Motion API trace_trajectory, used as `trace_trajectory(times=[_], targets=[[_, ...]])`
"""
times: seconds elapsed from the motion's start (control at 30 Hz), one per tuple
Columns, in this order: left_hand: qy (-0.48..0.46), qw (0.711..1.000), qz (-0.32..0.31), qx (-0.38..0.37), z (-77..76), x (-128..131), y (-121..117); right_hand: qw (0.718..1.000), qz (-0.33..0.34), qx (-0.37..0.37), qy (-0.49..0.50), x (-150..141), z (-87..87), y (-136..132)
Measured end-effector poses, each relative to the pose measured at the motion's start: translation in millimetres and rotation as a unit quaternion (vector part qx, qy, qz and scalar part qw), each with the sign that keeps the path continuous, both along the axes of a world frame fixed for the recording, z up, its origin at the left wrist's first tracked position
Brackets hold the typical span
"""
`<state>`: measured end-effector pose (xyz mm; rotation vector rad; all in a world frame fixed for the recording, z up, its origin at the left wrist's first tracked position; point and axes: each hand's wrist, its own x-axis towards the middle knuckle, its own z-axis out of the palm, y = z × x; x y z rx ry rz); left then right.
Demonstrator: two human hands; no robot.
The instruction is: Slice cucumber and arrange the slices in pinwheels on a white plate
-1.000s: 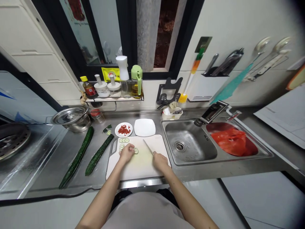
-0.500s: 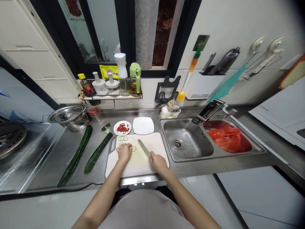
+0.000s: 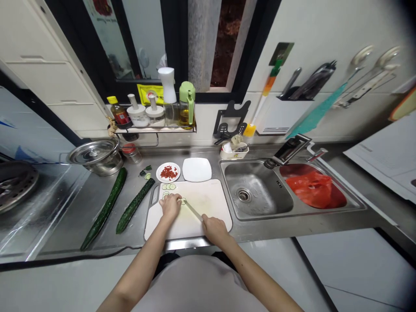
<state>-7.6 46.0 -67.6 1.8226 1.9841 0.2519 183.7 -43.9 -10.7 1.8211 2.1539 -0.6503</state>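
Note:
My right hand (image 3: 215, 229) is closed round the handle of a kitchen knife (image 3: 194, 211). Its blade points away to the left, with the tip at a pale cucumber slice (image 3: 183, 201). Beside that slice, the fingertips of my left hand (image 3: 170, 206) are pressed together and seem to hold its edge; the hand partly hides what lies under it. Several more cucumber slices (image 3: 169, 186) lie at the far left corner of the white cutting board (image 3: 208, 197). Two whole-looking green cucumbers, a long one (image 3: 105, 208) and a shorter one (image 3: 134, 206), rest left of the board.
Behind the board stand a plate of red chopped pieces (image 3: 168, 172) and a white square plate (image 3: 196, 169). Cucumber ends (image 3: 146, 171) lie nearby. A lidded steel pot (image 3: 100, 160) is at the left. The sink (image 3: 256, 190) lies right, with a red plastic bag (image 3: 310, 188).
My right hand has turned the knife; its tip came nearer, down and left to the slice beside my left fingertips. My left hand has stayed nearly in place. The view shifted slightly.

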Motion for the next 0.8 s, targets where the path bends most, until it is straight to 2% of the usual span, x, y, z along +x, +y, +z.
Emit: trace_trajectory(times=[0.4, 0.8], targets=[[-0.002, 1.000, 0.001, 0.003, -2.7, -0.6, 0.8, 0.999, 0.011, -0.037, -0.019, -8.4, -0.8, -7.3], [-0.005, 1.000, 0.001, -0.006, 0.0, -0.1, 2.0, 0.999, 0.027, -0.047, 0.003, -10.8, 4.9, 8.9]])
